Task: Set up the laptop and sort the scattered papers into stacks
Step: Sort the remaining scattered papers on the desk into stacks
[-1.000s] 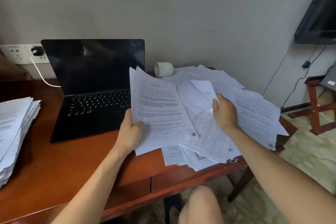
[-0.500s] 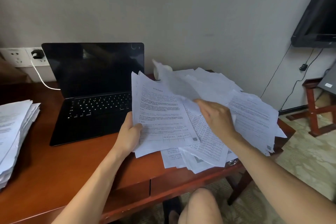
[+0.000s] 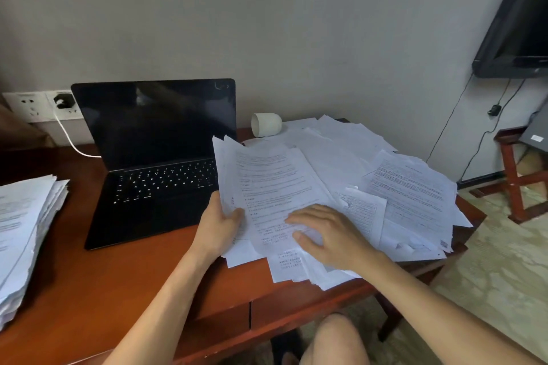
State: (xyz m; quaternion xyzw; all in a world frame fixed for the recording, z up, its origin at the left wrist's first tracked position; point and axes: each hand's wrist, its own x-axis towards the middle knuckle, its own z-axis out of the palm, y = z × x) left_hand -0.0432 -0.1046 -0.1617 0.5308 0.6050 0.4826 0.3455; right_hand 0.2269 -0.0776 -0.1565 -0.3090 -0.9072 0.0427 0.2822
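Two hands work mid-frame: the left hand (image 3: 218, 227) grips a sheaf of papers (image 3: 267, 187), hiding its fingers. Right hand (image 3: 329, 235) lies spread flat on top. At the left edge, a stack (image 3: 25, 234) is cut off.

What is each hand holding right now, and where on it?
Left hand grips a sheaf of white printed sheets at its lower left edge. Right hand lies flat on top, gripping nothing.

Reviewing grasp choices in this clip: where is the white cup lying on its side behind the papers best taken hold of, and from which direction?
Judging by its pose, grip the white cup around its round side wall, coming from above. It lies tipped, mouth toward the laptop, with loose papers close in front, so a top-down pinch across the body avoids both.
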